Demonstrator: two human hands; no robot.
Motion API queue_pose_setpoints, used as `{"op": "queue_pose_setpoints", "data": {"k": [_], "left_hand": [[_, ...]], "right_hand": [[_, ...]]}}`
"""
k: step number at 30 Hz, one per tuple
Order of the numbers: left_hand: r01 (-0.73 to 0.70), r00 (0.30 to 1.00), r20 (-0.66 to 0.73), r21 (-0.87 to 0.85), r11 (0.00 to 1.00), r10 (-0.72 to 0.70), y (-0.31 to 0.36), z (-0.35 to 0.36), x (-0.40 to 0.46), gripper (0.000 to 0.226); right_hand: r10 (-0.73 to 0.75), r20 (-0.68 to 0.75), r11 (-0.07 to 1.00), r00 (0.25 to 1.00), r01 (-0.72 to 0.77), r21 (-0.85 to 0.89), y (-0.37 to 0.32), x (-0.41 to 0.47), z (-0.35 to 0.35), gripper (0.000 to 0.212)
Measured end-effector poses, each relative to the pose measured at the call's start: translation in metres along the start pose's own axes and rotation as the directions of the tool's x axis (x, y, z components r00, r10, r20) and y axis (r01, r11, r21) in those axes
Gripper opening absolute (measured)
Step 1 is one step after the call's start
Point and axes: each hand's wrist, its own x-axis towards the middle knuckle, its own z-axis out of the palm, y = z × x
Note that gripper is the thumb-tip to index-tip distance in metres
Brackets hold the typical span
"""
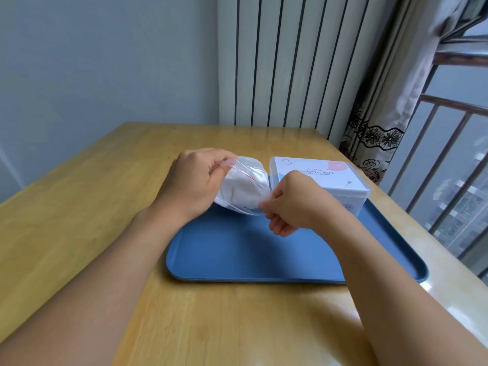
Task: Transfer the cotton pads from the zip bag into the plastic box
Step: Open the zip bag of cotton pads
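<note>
Wooden table [79,233] against pale wall [105,62]; striped panel [285,62] behind; lace-trimmed curtain [383,114], barred window [454,154] right.

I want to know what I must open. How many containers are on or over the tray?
2. The zip bag of cotton pads is held over the tray by the left hand and right hand; the plastic box stands on its far right corner, lid on.

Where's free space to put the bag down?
Bare tray floor in front of the plastic box, under both hands. Bare table left of the tray. Crowded: the tray's far right corner, where the box stands, and above its far edge, where the zip bag is held.
</note>
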Motion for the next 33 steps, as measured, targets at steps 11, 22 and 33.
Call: {"op": "queue_pose_setpoints", "data": {"k": [11, 22, 33], "left_hand": [[0.0, 0.932, 0.362, 0.076, 0.997, -0.028, 0.009, -0.014, -0.006, 0.055], [-0.207, 0.932, 0.314, 0.052, 0.977, 0.18, 0.042, 0.019, -0.021, 0.051], [-0.226, 0.898, 0.418, 0.165, 0.96, 0.139, 0.028, 0.031, -0.019, 0.05]], "right_hand": [[-0.346, -0.199, 0.894, 0.917, 0.258, -0.365, 0.035, 0.002, -0.083, 0.069], [-0.243, -0.116, 0.871, 0.963, 0.164, -0.463, 0.069, 0.038, -0.081, 0.073], [-0.278, -0.049, 0.867, 0.959, 0.229, -0.443, 0.057, 0.032, -0.086, 0.064]]}}
